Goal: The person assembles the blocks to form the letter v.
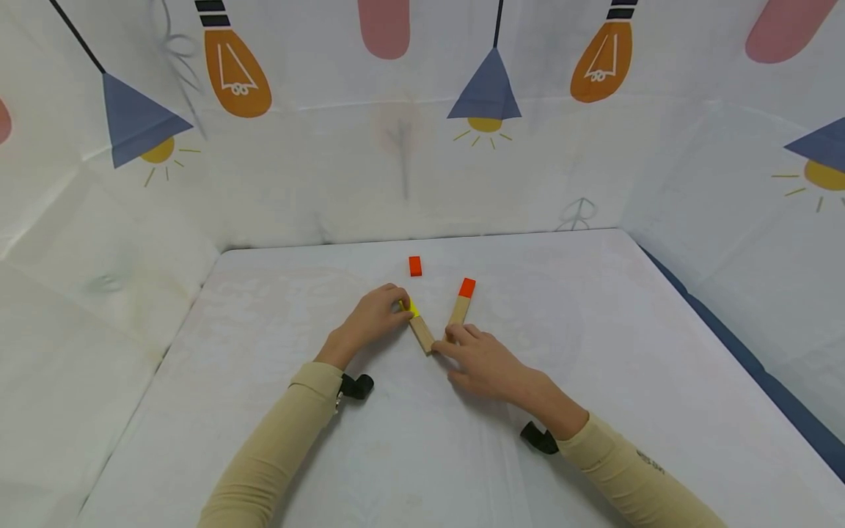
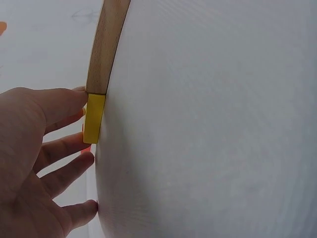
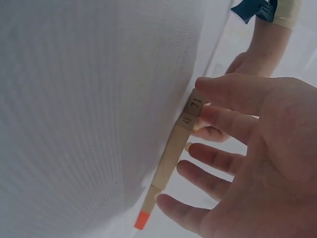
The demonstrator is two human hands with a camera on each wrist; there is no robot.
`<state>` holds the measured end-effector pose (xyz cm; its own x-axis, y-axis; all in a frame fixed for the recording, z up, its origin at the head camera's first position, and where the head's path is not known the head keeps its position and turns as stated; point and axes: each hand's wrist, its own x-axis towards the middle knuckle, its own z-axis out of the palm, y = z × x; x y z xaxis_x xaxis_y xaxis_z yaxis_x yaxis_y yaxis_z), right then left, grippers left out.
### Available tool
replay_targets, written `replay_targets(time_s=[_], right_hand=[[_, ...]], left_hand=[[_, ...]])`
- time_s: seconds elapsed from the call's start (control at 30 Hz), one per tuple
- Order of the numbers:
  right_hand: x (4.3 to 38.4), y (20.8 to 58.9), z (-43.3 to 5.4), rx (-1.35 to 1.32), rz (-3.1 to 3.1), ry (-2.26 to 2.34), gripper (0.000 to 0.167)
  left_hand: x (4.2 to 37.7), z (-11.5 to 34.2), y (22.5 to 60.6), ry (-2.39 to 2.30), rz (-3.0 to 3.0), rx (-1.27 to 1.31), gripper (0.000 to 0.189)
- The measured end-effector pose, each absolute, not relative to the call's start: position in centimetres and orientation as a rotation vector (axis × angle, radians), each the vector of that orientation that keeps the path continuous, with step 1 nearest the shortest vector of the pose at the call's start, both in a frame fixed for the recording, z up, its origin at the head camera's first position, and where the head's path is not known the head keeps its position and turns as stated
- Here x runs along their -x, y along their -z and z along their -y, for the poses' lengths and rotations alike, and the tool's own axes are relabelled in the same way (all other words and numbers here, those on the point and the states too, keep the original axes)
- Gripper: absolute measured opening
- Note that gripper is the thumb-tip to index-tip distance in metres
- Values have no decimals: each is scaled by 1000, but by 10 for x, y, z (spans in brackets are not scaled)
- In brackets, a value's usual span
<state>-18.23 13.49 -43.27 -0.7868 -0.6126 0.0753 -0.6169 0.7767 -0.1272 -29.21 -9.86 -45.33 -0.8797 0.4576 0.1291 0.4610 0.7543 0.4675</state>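
Observation:
Two wooden blocks make a V on the table, their near ends together. My left hand (image 1: 378,315) pinches the small yellow block (image 2: 94,119) at the far end of the left wooden block (image 1: 423,335), thumb by the seam between them. At the point of the V my right hand (image 1: 488,363) holds the near ends between thumb and index finger, other fingers spread along the right wooden block (image 1: 458,311). A red-orange block (image 1: 467,287) sits at that block's far end. Printed numbers show on the wooden ends (image 3: 196,103) in the right wrist view.
A loose red block (image 1: 415,266) lies farther back on the white-covered table (image 1: 297,279). Behind the table's back edge hangs a white cloth (image 1: 343,176) printed with lamps and bulbs. Dark wrist cameras (image 1: 357,386) sit at both cuffs.

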Motion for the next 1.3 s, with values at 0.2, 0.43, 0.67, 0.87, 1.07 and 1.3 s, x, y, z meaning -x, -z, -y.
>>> replay_targets(time_s=[0.2, 0.43, 0.67, 0.87, 1.07, 1.3], right_hand=[[182, 433, -135, -1023, 2932, -226, 40], [182, 434, -134, -1032, 2929, -218, 41], [181, 433, -134, -1027, 2926, -216, 41], [181, 434, -134, -1029, 2927, -215, 41], [181, 433, -135, -1036, 2924, -200, 42], [181, 432, -136, -1030, 2923, -214, 42]], left_hand=[[292, 98, 454, 783, 2955, 758, 15], [292, 98, 455, 787, 2954, 757, 14], [291, 98, 455, 785, 2947, 766, 14], [291, 97, 455, 784, 2944, 764, 15], [291, 97, 454, 799, 2952, 756, 17], [294, 96, 454, 790, 2976, 754, 16]])
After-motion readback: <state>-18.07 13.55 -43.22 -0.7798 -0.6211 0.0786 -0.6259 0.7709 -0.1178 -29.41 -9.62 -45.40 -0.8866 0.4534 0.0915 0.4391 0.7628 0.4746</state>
